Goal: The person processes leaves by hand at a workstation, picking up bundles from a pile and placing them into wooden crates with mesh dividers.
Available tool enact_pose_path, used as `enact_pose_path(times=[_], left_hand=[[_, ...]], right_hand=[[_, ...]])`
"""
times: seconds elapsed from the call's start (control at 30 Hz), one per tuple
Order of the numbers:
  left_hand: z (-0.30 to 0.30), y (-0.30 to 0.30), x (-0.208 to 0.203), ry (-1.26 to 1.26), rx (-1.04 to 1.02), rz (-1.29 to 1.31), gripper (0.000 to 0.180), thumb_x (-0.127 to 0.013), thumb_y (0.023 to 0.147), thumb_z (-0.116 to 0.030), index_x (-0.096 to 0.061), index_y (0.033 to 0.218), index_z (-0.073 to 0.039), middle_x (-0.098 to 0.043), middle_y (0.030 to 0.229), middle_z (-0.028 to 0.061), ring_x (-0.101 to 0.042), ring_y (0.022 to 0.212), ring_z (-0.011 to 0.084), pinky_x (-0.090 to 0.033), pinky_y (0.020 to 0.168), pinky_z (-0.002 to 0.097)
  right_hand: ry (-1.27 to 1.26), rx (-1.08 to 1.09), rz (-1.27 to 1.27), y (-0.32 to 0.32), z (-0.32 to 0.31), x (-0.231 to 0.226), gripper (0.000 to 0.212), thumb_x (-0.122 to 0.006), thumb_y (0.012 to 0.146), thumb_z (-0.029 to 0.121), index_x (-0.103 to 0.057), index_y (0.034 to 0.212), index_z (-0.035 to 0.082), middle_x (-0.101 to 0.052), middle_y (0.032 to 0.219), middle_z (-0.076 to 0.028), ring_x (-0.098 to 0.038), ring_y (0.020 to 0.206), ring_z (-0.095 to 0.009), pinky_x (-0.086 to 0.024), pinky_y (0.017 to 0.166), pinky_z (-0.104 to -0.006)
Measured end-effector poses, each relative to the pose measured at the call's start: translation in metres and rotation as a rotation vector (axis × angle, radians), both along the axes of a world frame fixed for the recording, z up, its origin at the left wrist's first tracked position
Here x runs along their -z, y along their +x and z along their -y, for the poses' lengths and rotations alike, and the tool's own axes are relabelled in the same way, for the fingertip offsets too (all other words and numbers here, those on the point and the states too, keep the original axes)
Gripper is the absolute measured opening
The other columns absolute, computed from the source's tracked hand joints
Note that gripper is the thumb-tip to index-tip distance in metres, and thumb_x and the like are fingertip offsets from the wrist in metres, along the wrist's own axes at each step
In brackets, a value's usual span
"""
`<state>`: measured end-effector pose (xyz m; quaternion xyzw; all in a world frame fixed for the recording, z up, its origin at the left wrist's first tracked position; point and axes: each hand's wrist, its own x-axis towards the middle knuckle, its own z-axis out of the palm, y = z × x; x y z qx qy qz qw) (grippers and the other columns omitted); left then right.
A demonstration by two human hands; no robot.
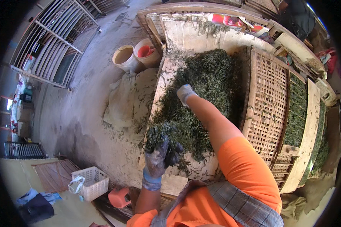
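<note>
A heap of dark green, wet-looking leaves (212,72) lies on a pale wooden worktop (159,100). My left hand (156,158), in a dark-stained glove with a blue cuff, is closed on a clump of leaves (161,134) near the front left of the heap. Some of that clump is smeared by motion. Farther off, my right hand (185,94) wears a whitish glove and sits at the heap's left side. Its fingers are turned down and I cannot make out whether they hold leaves.
Right of the heap stands a woven slatted panel (269,102), with a leaf-covered panel (296,111) beyond it. Two buckets (125,57) and a pale sack (121,100) are on the floor at left. A white plastic crate (93,185) and a red-orange container (119,197) lie near me.
</note>
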<state>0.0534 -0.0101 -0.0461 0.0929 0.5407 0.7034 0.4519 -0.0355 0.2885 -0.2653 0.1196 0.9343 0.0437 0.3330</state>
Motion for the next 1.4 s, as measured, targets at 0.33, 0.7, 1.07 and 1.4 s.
enact_pose_path(times=[0.33, 0.7, 1.07, 1.4], left_hand=[[0.027, 0.003, 0.086, 0.116, 0.137, -0.365, 0.029, -0.052, 0.101, -0.017, -0.061, 0.123, 0.001, -0.070, 0.108, 0.0092, -0.064, 0.082, 0.0102, -0.053, 0.072, 0.0229], [-0.020, -0.054, 0.007, 0.405, 0.241, -0.217, 0.036, -0.044, 0.101, -0.010, -0.051, 0.135, 0.000, -0.062, 0.124, 0.0111, -0.064, 0.103, 0.0177, -0.055, 0.086, 0.0309], [-0.185, -0.011, 0.089, 0.223, 0.546, -0.129, 0.030, -0.045, 0.096, -0.013, -0.059, 0.121, -0.003, -0.064, 0.116, 0.0097, -0.059, 0.104, 0.0211, -0.047, 0.091, 0.0333], [-0.133, 0.018, 0.048, 0.024, 0.192, 0.190, 0.013, -0.054, 0.089, -0.009, -0.065, 0.096, -0.005, -0.065, 0.082, 0.0056, -0.058, 0.065, 0.0166, -0.045, 0.053, 0.0307]], right_hand=[[-0.185, 0.602, -0.731, 0.135, 0.009, -0.170, 0.031, -0.058, 0.077, 0.020, -0.070, 0.104, 0.009, -0.072, 0.098, -0.016, -0.070, 0.090, -0.030, -0.057, 0.079, -0.0364], [0.159, 0.307, -1.026, 0.183, 0.062, -0.391, 0.035, -0.061, 0.076, 0.024, -0.067, 0.110, 0.018, -0.070, 0.080, -0.015, -0.069, 0.074, -0.035, -0.057, 0.066, -0.0430], [0.072, 0.251, -0.837, 0.143, 0.039, -0.398, 0.030, -0.057, 0.069, 0.026, -0.074, 0.082, 0.003, -0.070, 0.084, -0.022, -0.071, 0.079, -0.031, -0.057, 0.071, -0.0398], [-0.234, 0.456, -0.649, 0.287, 0.120, -0.114, 0.045, -0.069, 0.079, 0.029, -0.065, 0.121, 0.016, -0.062, 0.123, -0.017, -0.058, 0.113, -0.034, -0.046, 0.097, -0.0445]])
